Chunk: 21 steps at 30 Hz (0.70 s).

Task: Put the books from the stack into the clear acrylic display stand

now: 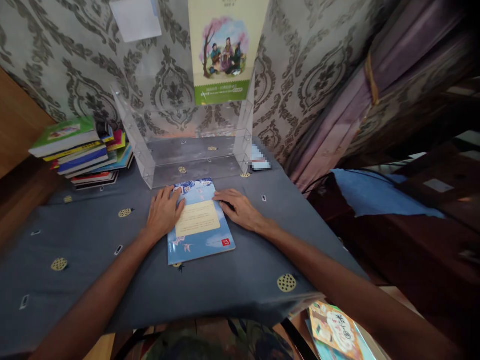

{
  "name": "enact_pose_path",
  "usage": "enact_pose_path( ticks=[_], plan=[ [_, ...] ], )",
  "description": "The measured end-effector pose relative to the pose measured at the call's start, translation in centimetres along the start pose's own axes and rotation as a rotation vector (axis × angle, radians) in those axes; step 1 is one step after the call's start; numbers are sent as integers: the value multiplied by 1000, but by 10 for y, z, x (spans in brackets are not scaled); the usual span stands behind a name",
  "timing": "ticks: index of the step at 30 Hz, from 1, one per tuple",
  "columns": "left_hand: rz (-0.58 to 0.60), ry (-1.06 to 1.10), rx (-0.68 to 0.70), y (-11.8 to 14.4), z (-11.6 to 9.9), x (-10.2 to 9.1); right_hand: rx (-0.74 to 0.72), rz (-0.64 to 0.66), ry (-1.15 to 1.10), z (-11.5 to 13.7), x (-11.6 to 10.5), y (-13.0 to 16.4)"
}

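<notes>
A light-blue book [202, 243] with a cream text panel and a small red mark lies flat on the cloth-covered table. My left hand [164, 210] rests across its upper left edge, fingers stretched out and the thumb on the cover. At the upper right edge, my right hand [239, 207] touches the book with its fingertips, fingers extended and slightly bent. Neither hand is wrapped round it. Just beyond the book stands a clear plastic rack [146, 162], with a green-and-cream book [221, 55] upright at its top.
A stack of books [86, 155] sits at the table's back left. Behind the rack's right side is a blurred-out item [259, 159]. A patterned wall and a tied purple curtain [337, 100] border the table [93, 240]. More books [335, 330] lie below its front right edge.
</notes>
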<state>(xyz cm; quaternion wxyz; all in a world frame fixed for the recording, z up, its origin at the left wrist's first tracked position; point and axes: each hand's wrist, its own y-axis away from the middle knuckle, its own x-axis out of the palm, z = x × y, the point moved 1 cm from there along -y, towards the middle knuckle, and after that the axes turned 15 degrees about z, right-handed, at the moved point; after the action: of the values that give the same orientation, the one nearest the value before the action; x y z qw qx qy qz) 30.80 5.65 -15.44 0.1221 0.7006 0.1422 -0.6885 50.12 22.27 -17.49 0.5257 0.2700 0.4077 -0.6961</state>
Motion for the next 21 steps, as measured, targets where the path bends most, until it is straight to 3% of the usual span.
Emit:
enact_pose_path(
  ticks=[9,17,21],
  plan=[
    [-10,19,24,-1,2,2,72,12,-122,13,-6,10],
    [5,45,223,-21,4,3,79,10,-178,14,-10,10],
    [24,51,278,-37,-5,2,86,11,-186,16,-11,11]
  ],
)
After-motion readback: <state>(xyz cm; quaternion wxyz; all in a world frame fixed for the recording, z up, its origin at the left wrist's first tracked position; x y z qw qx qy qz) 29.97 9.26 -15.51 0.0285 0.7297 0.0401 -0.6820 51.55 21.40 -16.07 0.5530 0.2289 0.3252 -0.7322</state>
